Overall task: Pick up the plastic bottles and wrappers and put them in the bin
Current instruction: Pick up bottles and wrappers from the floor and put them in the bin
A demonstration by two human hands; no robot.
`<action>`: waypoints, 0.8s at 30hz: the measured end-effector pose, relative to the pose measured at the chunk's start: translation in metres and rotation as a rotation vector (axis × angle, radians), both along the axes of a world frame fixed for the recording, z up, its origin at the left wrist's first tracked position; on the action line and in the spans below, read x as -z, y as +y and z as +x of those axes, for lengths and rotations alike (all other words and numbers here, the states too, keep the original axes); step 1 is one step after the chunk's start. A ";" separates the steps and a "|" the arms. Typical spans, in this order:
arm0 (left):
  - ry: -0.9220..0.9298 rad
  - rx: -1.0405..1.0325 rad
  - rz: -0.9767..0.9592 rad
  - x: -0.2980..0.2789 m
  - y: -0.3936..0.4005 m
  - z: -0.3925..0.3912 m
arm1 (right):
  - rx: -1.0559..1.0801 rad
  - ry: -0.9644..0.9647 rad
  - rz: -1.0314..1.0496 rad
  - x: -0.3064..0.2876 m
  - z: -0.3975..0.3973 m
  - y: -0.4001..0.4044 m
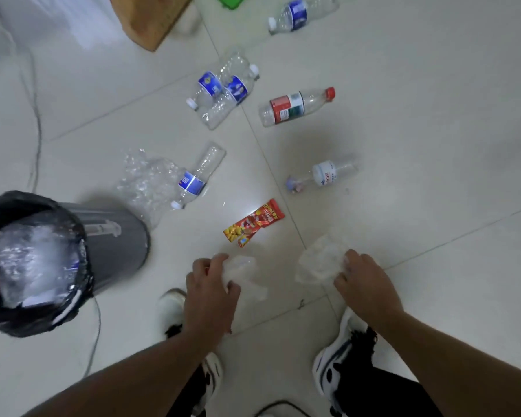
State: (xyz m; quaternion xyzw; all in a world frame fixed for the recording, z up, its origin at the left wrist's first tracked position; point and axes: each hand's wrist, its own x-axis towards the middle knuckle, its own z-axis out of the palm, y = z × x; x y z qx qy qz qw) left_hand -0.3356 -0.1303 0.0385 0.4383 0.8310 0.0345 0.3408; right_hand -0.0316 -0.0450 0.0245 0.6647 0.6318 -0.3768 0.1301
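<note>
Hands work low over the floor [403,145]: left grip [211,290] clutches a clear wrapper [244,272], right grip [364,281] pinches a crumpled white wrapper [319,263]. Just beyond lies a red snack wrapper [253,222], bottles [295,106] farther out; the bin [115,236] stands left.

- Looks like an ordinary indoor room, home or maybe a small office, hard to say which
- Pale glossy floor tiles [403,121] with thin grout lines
- A small grey bin [115,245] with a black liner stands on the floor
- Thin cable [36,136] trails along the left edge
- Wooden furniture corner [151,19] at the top edge
</note>
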 end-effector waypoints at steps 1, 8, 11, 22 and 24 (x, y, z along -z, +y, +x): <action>0.006 0.006 0.014 -0.024 0.012 -0.004 | -0.003 0.010 0.006 -0.024 0.002 0.006; 0.002 -0.118 0.086 -0.149 0.069 -0.023 | 0.213 0.130 -0.003 -0.157 0.006 0.068; 0.040 -0.164 0.117 -0.175 0.085 -0.026 | 0.216 0.161 0.008 -0.188 0.001 0.095; 0.041 -0.124 0.048 -0.121 0.175 -0.080 | 0.098 0.056 0.013 -0.153 -0.045 0.168; 0.011 -0.109 0.035 -0.097 0.193 -0.096 | 0.048 0.008 0.027 -0.125 -0.054 0.180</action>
